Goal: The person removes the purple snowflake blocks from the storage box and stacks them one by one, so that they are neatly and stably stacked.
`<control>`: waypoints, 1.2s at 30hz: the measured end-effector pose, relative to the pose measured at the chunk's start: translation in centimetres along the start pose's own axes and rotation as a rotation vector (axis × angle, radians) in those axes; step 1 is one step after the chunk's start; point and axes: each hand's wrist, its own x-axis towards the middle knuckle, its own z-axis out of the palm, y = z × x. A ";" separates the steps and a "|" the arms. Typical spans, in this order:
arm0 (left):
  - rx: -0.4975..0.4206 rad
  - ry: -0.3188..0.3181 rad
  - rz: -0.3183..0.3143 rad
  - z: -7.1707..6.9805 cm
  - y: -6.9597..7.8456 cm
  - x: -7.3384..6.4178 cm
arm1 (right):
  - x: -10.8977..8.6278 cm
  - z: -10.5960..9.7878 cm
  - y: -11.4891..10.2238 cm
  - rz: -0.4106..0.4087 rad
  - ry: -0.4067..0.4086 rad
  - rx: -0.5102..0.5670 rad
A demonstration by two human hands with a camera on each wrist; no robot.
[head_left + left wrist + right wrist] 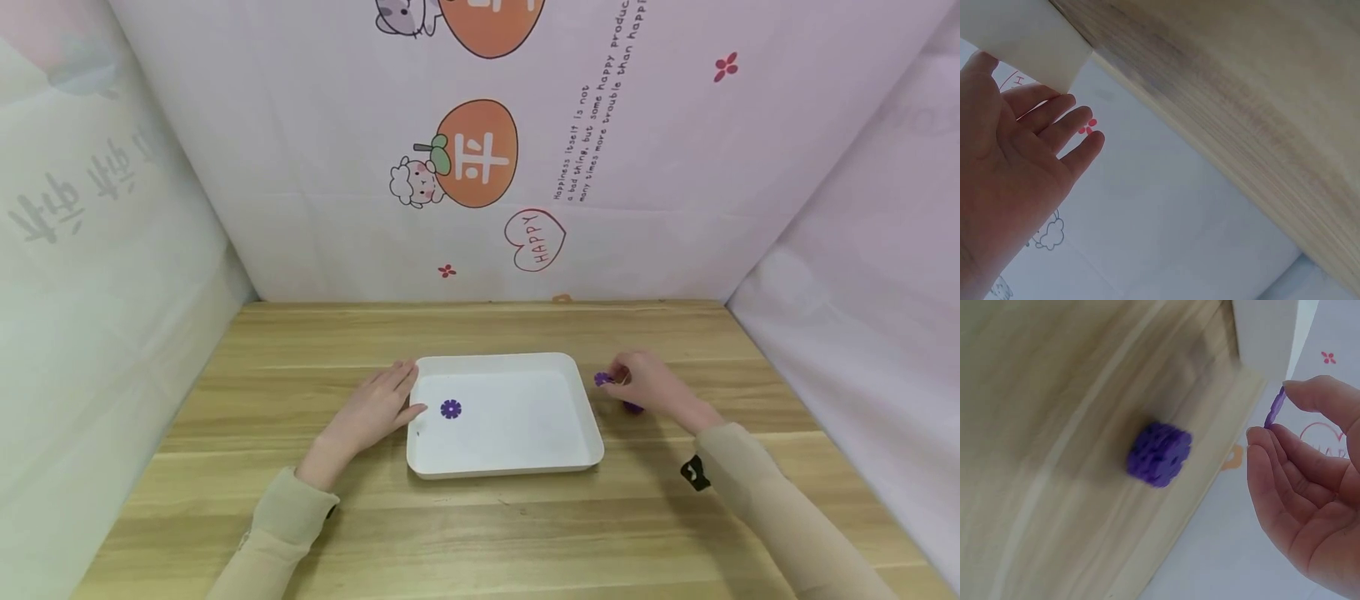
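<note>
My right hand (647,385) pinches a thin purple snowflake disc (1276,407) between thumb and fingertips, just beyond the right side of a white tray (588,408). Below that hand, a short stack of purple snowflake discs (1159,454) stands on the table, mostly covered by the hand in the head view. Another purple disc (451,409) lies flat inside the tray, toward its left end. My left hand (372,410) rests on the tray's left rim with fingers extended, the thumb reaching over the edge. In the left wrist view its fingertips (1088,116) are at the tray's corner.
The tray sits on a wooden table (495,533) with light grain. White printed cloth (337,167) hangs behind the table's far edge, and more cloth (97,275) stands along both sides. Dark bands (695,472) show at the sleeve cuffs.
</note>
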 end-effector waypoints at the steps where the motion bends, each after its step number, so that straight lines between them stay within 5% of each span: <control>1: 0.003 0.005 0.003 0.0 0.0 0.0 | -0.1 0.0 0.3 0.005 0.003 0.000; 16: 0.012 0.035 0.016 0.0 -0.2 0.1 | -2.3 0.0 3.0 0.003 0.078 -0.040; 36: -0.008 0.023 0.007 0.0 -0.1 0.0 | -3.3 0.6 4.0 0.041 0.053 -0.054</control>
